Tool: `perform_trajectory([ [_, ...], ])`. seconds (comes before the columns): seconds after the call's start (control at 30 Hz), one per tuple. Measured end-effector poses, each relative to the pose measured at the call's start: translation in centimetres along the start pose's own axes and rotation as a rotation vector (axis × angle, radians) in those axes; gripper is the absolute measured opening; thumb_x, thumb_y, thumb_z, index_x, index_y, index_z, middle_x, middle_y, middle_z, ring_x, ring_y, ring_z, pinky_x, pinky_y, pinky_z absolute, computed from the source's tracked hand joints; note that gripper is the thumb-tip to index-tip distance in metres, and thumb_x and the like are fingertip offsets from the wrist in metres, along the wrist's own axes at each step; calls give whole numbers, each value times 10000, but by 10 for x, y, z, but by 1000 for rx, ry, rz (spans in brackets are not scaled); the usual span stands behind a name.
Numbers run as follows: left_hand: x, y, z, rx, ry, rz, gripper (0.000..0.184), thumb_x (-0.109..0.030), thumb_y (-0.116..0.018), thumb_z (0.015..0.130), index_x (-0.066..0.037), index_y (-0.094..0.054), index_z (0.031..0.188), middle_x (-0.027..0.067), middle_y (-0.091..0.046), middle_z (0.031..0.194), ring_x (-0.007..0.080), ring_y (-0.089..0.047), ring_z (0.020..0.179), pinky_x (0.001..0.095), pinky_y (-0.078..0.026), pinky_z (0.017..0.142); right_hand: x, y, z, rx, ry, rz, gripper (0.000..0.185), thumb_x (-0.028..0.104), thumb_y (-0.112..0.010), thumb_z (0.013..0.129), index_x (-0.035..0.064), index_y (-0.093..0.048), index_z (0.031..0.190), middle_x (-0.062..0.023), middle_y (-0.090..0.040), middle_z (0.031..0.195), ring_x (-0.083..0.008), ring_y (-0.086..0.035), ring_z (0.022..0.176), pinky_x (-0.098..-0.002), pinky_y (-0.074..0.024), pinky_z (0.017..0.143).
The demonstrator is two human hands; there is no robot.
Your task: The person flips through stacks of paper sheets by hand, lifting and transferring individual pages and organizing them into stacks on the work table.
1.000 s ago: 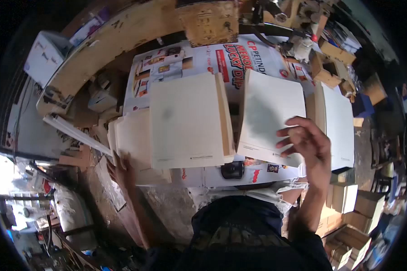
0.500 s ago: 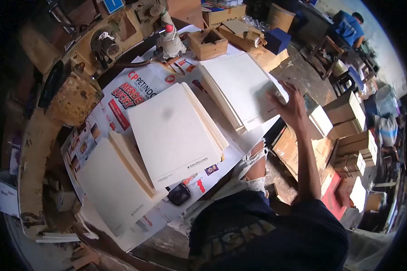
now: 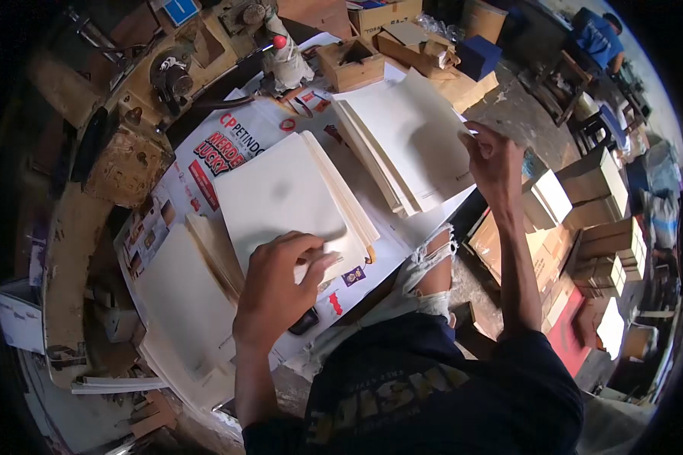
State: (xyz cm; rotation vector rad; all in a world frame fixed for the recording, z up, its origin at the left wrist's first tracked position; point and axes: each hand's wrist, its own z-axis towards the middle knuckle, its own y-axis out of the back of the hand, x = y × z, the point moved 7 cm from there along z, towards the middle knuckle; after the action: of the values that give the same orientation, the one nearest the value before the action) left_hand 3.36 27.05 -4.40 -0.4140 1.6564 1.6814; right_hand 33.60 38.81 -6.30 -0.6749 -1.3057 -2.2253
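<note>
pale wall [image 3: 640,64], upper right | grey concrete floor [image 3: 519,108], scuffed | dark wooden stool [image 3: 573,73] standing on floor | light pale, uneven

Reads "CP PETINDO", "MERDE", "LUCKY" on the printed sheet [image 3: 184,180]; blurs beyond reading on the dark shirt [image 3: 391,398].

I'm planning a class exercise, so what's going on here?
The person's right hand is at the outer edge of the right paper stack, seemingly pinching its top sheet. The left hand is over the near edge of the middle paper stack; contact is unclear. The left paper stack lies beside that stack. All three lie over a printed sheet.
</note>
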Motion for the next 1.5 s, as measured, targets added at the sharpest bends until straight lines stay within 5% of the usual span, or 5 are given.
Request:
perform_trajectory([
  [0.5,38,31,-62,-661,298,-744,145,-64,-640,862,57,-566,889,131,-636,838,162,-654,661,297,-608,548,42,-8,-24,206,-184,697,270,182,-583,917,25,-586,1137,-14,-620,919,-62,-517,845,-209,-389,762],
  [0.7,15,55,-85,-448,131,-881,588,-186,-790,726,11,-468,1176,218,-520,1232,337,-546,1139,436,-471,927,107,-45,-72,328,-103,705,194,92,-510,953,29,-483,1134,48,-494,709,-29,-355,658,-199,-299,594],
  [0.8,20,86,-112,-327,230,318,851,-386,-845,610,-67,-433,1282,267,-409,1361,432,-407,1261,519,-363,1015,116,-61,-79,415,-146,700,182,94,-513,950,34,-485,1119,38,-497,700,-34,-355,650,-199,-293,603],
  [1.27,64,114,-174,-382,349,249,394,-248,-828,668,-46,-658,960,114,-669,1034,273,-616,1028,404,-482,895,175,-103,-101,972,-19,748,402,184,-698,845,-39,-574,1155,-142,-646,1060,-160,-605,991,-270,-495,827],
  [1.5,103,124,-285,-1526,83,-764,368,-180,-560,928,-26,-514,1259,119,-570,1160,142,-542,1062,318,-450,869,180,-134,-147,780,-198,1286,508,57,-566,902,-56,-369,1356,-126,-623,1105,-171,-592,1019,-278,-442,927],
])
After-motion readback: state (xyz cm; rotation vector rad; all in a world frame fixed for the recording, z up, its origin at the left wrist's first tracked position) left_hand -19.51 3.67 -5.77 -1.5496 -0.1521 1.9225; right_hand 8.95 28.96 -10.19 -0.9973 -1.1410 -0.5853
